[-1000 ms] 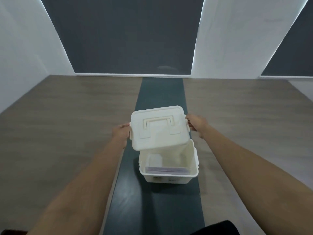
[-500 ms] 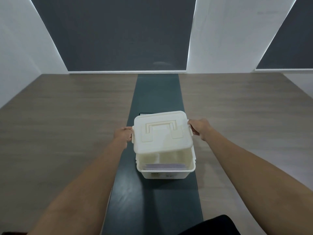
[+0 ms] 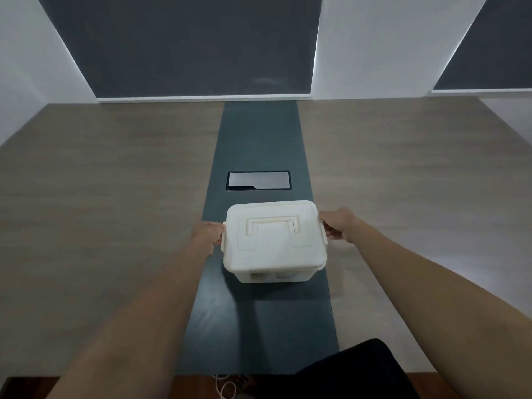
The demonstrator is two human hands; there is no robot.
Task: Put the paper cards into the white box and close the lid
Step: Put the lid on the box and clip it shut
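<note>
A white, rigid plastic box [image 3: 273, 273] w/ its flat handled lid [image 3: 275, 236] on top sat between both hands. Left hand [image 3: 207, 235] and right hand [image 3: 339, 225] were clamped on the lid's side clips. It likely handled light, stiff, a bit slick. Cards weren't visible. Wood-look surface [image 3: 115, 182] lay open either side; a dark inset panel [image 3: 258, 180] sat just beyond.

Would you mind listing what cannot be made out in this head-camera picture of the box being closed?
- Paper cards: not visible; the lid covers the white box.
- Side latches: whether clipped shut cannot be told; the left hand and right hand cover them.
- Labels on the box front: too small to read.
- Cord at the bottom edge: cut off by the frame.
</note>
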